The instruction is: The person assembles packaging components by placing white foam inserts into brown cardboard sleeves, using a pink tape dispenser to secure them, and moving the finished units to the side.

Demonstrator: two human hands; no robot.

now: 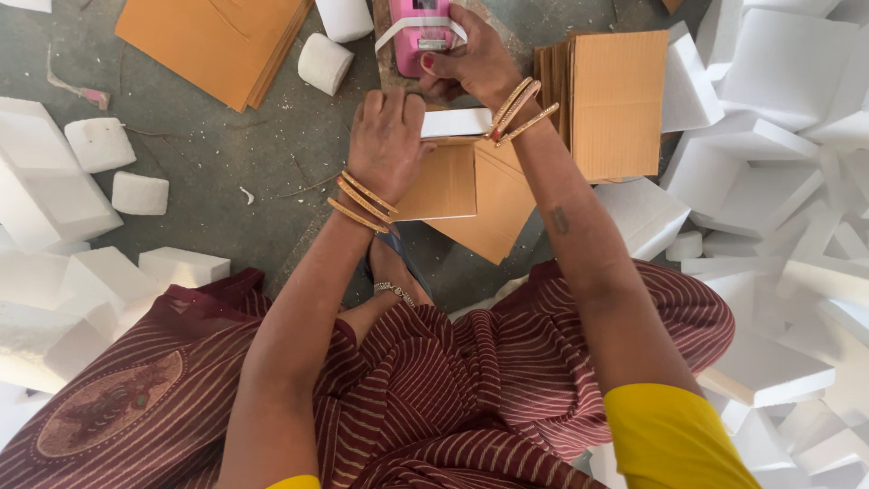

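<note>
your left hand [387,136] lies flat, fingers together, pressing down on the brown cardboard box [448,177] and on the white foam piece [455,122] that sits at the far edge of the box. it presses more than it grips; i cannot tell if the fingertips curl over the foam. your right hand [466,63] is closed around the pink tape dispenser [419,32], which stands just beyond the box, and a white strip runs across its top.

the box rests on the floor [217,154] right in front of your foot [389,272]. to the right of the box stands a stack of cardboard sheets [615,100], to the far left of the box lies another pile of flat cardboard [213,45], and white foam blocks [100,145] are scattered on both sides of it.

what may go wrong, i think: the foam piece is light and smooth, so if the left hand relaxes while the dispenser pulls toward the box, the foam can slide and the box flap can open. the dispenser edge is also very near your left fingers, so a quick pull may catch them. foam crumbs on the floor may stick under the tape.
</note>
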